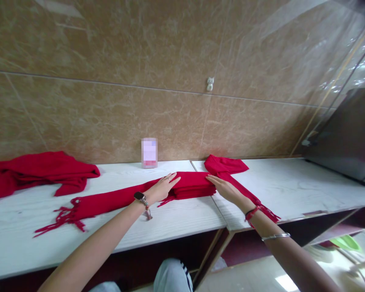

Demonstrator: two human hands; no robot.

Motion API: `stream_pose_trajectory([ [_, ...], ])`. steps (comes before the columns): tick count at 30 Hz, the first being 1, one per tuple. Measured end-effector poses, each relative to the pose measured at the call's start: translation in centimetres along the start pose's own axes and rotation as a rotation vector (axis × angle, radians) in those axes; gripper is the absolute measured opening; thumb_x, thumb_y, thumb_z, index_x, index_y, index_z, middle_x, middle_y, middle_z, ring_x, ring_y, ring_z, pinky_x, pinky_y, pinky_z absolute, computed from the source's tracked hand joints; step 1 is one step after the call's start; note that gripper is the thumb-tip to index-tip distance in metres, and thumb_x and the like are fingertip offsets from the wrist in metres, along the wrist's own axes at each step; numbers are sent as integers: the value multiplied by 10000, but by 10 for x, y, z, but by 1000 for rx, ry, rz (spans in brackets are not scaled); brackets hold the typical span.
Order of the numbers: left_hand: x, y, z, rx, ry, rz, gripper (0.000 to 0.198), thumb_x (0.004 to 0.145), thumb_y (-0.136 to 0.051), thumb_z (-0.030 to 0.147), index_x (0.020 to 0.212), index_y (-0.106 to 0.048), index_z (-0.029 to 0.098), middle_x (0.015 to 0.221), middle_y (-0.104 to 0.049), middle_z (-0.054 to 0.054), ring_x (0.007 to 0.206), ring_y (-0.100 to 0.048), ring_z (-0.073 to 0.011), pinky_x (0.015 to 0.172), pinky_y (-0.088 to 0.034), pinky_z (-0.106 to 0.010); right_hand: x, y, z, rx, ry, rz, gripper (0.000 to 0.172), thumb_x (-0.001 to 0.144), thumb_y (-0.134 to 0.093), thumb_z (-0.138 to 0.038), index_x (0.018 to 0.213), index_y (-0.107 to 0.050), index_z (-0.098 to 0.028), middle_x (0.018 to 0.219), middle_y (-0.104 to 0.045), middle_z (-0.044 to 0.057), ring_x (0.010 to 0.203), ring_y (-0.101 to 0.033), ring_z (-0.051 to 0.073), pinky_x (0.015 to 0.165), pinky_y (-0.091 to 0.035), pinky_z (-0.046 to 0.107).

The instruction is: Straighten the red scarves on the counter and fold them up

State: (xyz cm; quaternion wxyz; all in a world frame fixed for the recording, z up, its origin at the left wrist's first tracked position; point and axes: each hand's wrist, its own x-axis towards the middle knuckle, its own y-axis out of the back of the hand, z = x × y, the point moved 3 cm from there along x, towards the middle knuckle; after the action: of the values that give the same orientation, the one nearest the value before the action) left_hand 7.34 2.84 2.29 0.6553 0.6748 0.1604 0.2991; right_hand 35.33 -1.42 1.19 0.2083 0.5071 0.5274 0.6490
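Observation:
A red fringed scarf (193,179) lies on the white countertop, its middle folded into a thick layered stack. One long flat end stretches left to a tasselled edge. My left hand (164,188) rests flat on the left side of the stack, fingers spread and stretched out. At the stack's right edge, my right hand (226,189) touches the cloth with straight fingers. Beyond the right hand, more red cloth (225,164) lies by the wall, and a fringed strip runs down to the counter's front edge. Whether that strip joins the stack, I cannot tell.
A crumpled pile of red cloth (48,172) lies at the left. A phone-like upright object (149,153), blurred out, leans against the tiled wall. A dark metal box (346,134) stands at the right end. Below the counter (176,223) are open shelves and a green basin (346,242).

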Motion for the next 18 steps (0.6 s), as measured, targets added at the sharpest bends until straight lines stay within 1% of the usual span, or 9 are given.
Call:
stream_pose_trajectory([
  [3,1,16,3,-11,15,89,743,682,-287,-99,1375,-280,170,1461,-230,-69,1339,-183,-149,1073,-218,-287,4,7,1,24,-51,44,518,824,-289,-31,1307,-429,-158,1326,-460,126,1146,-503,197,930,-454,352],
  [5,0,21,8,8,-12,99,731,693,-295,-91,1369,-294,185,1460,-237,-56,1345,-161,-157,1080,-200,-312,5,6,3,29,-54,56,522,821,-295,-35,1307,-431,-170,1343,-441,118,1143,-506,203,917,-467,356],
  [7,-3,14,13,33,-60,27,735,699,-323,-77,1367,-291,226,1463,-231,-28,1353,-126,-173,1080,-187,-360,1,-1,6,36,-21,50,515,819,-301,-36,1289,-457,-175,1348,-434,114,1154,-495,208,926,-461,361],
  [9,-9,0,14,38,-82,-66,763,700,-340,-70,1379,-243,263,1476,-189,-4,1358,-94,-178,1072,-190,-392,-5,-10,8,52,20,53,513,815,-304,-33,1278,-472,-177,1344,-440,110,1185,-463,206,962,-431,373],
  [11,-13,-10,12,14,-75,-116,802,694,-334,-75,1397,-175,276,1489,-125,6,1361,-68,-165,1069,-198,-387,-11,-17,9,74,45,70,524,811,-308,-28,1287,-461,-184,1348,-437,100,1213,-429,200,993,-400,384],
  [12,-15,-12,11,-7,-71,-127,819,687,-329,-77,1401,-153,282,1492,-103,11,1361,-60,-158,1070,-199,-379,-13,-18,10,84,49,77,530,809,-310,-27,1293,-452,-189,1351,-433,97,1219,-421,199,999,-395,389],
  [14,-14,-9,8,-48,-69,-147,829,678,-337,-66,1403,-153,290,1492,-99,17,1361,-61,-158,1077,-188,-372,-12,-17,10,89,50,75,529,804,-318,-28,1289,-458,-188,1342,-445,98,1220,-420,203,1002,-392,400],
  [16,-10,-1,7,-70,-58,-184,799,690,-382,-14,1402,-178,285,1491,-111,1,1361,-76,-190,1082,-173,-400,-6,-11,9,79,57,49,524,786,-343,-31,1269,-483,-179,1322,-468,103,1219,-423,211,1008,-384,406],
  [18,-3,8,10,-65,-49,-209,754,717,-443,75,1401,-193,269,1490,-112,-34,1359,-77,-230,1078,-156,-445,3,-4,7,60,74,23,542,756,-365,-23,1261,-490,-175,1319,-472,102,1226,-413,210,1018,-373,400],
])
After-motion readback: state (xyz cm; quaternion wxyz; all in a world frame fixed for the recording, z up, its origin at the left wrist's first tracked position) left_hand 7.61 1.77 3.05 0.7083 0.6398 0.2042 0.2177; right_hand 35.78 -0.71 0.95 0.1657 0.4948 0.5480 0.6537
